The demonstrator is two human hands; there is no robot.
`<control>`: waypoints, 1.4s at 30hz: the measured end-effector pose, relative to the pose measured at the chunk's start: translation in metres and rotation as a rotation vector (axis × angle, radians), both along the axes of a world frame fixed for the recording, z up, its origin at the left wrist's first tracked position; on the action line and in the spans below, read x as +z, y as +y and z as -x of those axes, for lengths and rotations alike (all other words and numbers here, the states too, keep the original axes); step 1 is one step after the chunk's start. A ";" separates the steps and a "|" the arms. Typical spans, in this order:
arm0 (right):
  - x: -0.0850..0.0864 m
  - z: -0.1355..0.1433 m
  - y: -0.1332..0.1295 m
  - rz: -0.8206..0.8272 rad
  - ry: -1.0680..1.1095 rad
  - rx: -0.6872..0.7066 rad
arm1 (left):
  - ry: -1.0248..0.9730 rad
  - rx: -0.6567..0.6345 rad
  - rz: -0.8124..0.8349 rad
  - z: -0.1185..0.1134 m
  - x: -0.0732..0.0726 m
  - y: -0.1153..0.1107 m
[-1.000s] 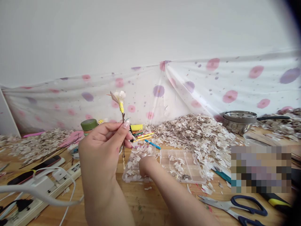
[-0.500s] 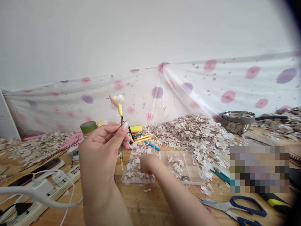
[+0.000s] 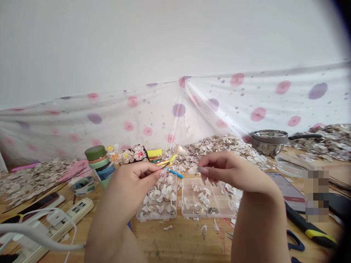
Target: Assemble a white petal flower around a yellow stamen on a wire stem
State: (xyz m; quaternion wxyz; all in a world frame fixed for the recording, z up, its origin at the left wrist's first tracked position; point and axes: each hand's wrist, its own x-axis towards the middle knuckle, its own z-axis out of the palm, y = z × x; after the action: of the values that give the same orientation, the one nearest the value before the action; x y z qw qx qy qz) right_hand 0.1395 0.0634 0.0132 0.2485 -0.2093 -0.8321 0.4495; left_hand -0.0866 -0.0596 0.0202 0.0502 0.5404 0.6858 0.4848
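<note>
My left hand [image 3: 137, 179] pinches the thin stem of a small handmade flower. The flower [image 3: 173, 157] leans to the right, its pale head pointing away from me and yellow wrapping below the head. Between the thumb and fingers of my right hand [image 3: 222, 168] is a thin whitish petal [image 3: 193, 170], a short way right of the flower and apart from it. Under both hands lies an open clear plastic box [image 3: 157, 219]. Its left half is full of pale petals [image 3: 161, 195]; the divided right half [image 3: 189, 215] has fewer.
Heaps of dry petals [image 3: 230, 146] spread along the back. Finished flowers [image 3: 139, 153] and a green-lidded jar [image 3: 95, 153] stand left of centre. A power strip [image 3: 79, 210] with white cables is at left. Metal bowls [image 3: 270, 142], a phone [image 3: 285, 190] and scissors [image 3: 296, 241] are on the right.
My right hand has come up from the box's left half, now with a petal in its fingers. My left hand has tipped the flower from upright to leaning right and lowered it.
</note>
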 end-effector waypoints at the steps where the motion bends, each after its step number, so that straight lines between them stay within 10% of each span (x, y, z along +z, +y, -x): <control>1: 0.002 -0.005 -0.005 -0.001 0.018 -0.009 | 0.047 0.017 0.009 -0.003 -0.001 0.000; 13: 0.011 0.004 -0.032 -0.381 -0.085 -0.183 | 0.288 -0.088 0.058 -0.012 -0.009 0.000; 42: 0.013 0.008 -0.033 -0.406 -0.157 -0.326 | 0.301 -0.116 0.275 -0.019 -0.002 -0.004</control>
State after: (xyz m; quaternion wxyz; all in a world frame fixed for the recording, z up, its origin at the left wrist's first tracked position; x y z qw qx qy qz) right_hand 0.1319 0.0305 0.0257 0.2893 -0.3205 -0.8772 0.2099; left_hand -0.0680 -0.0641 0.0186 0.0483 0.6334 0.7132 0.2965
